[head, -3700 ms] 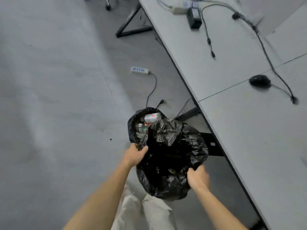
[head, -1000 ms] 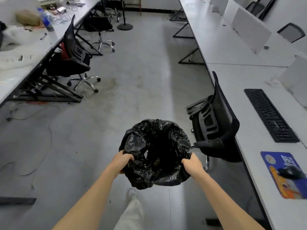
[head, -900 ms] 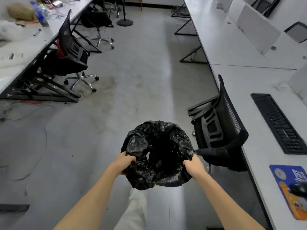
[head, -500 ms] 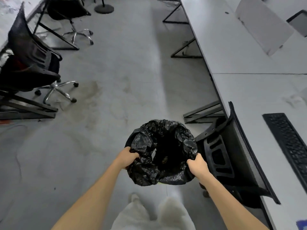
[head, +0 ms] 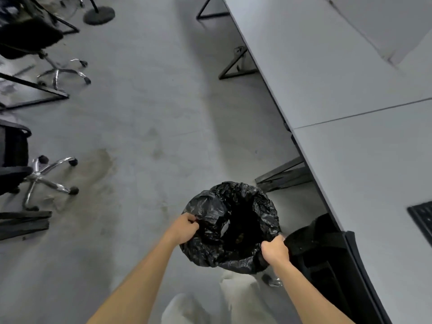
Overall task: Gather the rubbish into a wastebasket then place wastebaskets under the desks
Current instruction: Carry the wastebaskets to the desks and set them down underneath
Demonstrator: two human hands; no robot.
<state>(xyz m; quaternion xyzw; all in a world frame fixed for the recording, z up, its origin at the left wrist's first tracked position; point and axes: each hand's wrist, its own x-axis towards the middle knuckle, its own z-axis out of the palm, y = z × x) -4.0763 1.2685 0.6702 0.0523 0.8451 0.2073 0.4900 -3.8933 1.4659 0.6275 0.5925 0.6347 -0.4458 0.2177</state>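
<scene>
Chair [head: 313,249]: shifting lower-right since earlier, desk [head: 374,160] hiding part.
Wastebasket [head: 210,230]: pointing mouth-up, inside too dark.
Left hand [head: 184,228], right hand [head: 273,251]: gripping its rim.

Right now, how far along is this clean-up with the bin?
Done: unclear; the wastebasket is too dark inside to show how much rubbish was gathered. In hand: the left hand and right hand both grip its black-lined rim, carrying it above the floor beside the grey desk. Left: it is not yet under a desk, so setting it there remains.
</scene>
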